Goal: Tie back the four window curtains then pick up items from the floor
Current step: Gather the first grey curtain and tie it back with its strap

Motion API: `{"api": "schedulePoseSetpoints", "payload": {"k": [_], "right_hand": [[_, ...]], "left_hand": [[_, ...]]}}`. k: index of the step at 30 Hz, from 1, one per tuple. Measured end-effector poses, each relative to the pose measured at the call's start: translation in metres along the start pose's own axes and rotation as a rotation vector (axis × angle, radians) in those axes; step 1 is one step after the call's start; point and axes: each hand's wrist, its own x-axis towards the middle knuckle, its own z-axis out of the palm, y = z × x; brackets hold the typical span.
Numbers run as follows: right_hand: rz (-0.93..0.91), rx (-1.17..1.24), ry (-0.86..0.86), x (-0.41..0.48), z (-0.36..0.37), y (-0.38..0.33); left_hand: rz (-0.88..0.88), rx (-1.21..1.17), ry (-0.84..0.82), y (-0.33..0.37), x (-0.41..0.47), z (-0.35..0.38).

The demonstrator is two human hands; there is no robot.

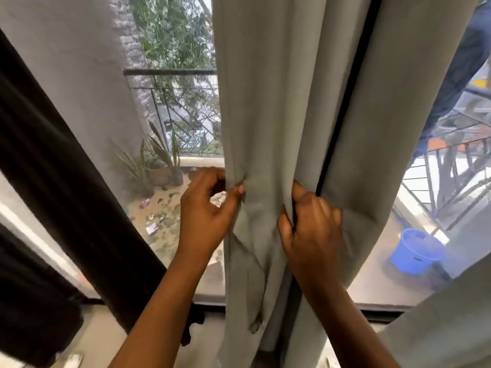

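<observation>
A pale grey curtain [268, 107] hangs down the middle of the window. My left hand [210, 208] pinches its left edge between thumb and fingers at about sill height. My right hand [310, 221] grips a bunched fold on the curtain's right side, beside a dark window frame bar [342, 115]. A second pale grey curtain panel [403, 102] hangs just right of that bar, its lower part drawn towards my right hand. A dark brown curtain [53, 160] slants across the left side.
Through the mesh window I see a balcony with potted plants [159, 166], scattered litter [154, 224], a metal railing [175, 75] and a blue bucket [415, 249]. Another pale curtain [446, 325] fills the lower right corner. The window sill [210, 305] runs below my arms.
</observation>
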Motion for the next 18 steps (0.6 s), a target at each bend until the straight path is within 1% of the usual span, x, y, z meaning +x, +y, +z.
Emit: {"api": "schedulePoseSetpoints", "payload": {"k": [1, 3, 5, 8, 11, 13, 15, 16, 18], "right_hand": [[0.006, 0.002, -0.011, -0.001, 0.000, -0.002], [0.017, 0.025, -0.019, -0.002, -0.003, -0.006], [0.014, 0.060, -0.006, -0.001, -0.007, -0.010], [-0.012, 0.141, 0.013, 0.001, -0.014, -0.017], [-0.058, 0.176, 0.022, -0.002, -0.017, -0.024], [-0.059, 0.168, 0.027, -0.005, -0.019, -0.028], [-0.049, 0.154, 0.014, -0.009, -0.021, -0.031], [-0.052, 0.144, -0.002, -0.011, -0.022, -0.033], [-0.073, 0.156, -0.044, -0.013, -0.025, -0.036]], "left_hand": [[0.017, 0.027, -0.010, 0.003, -0.003, 0.001], [-0.027, -0.035, -0.054, 0.011, -0.008, 0.001], [-0.117, -0.159, -0.117, 0.016, -0.010, -0.004], [-0.248, -0.408, -0.228, 0.020, -0.013, -0.013], [-0.266, -0.566, -0.274, 0.026, -0.022, -0.019], [-0.299, -0.669, -0.255, 0.032, -0.029, -0.022], [-0.303, -0.686, -0.229, 0.035, -0.035, -0.027], [-0.297, -0.650, -0.213, 0.035, -0.037, -0.029], [-0.254, -0.499, -0.159, 0.035, -0.038, -0.033]]}}
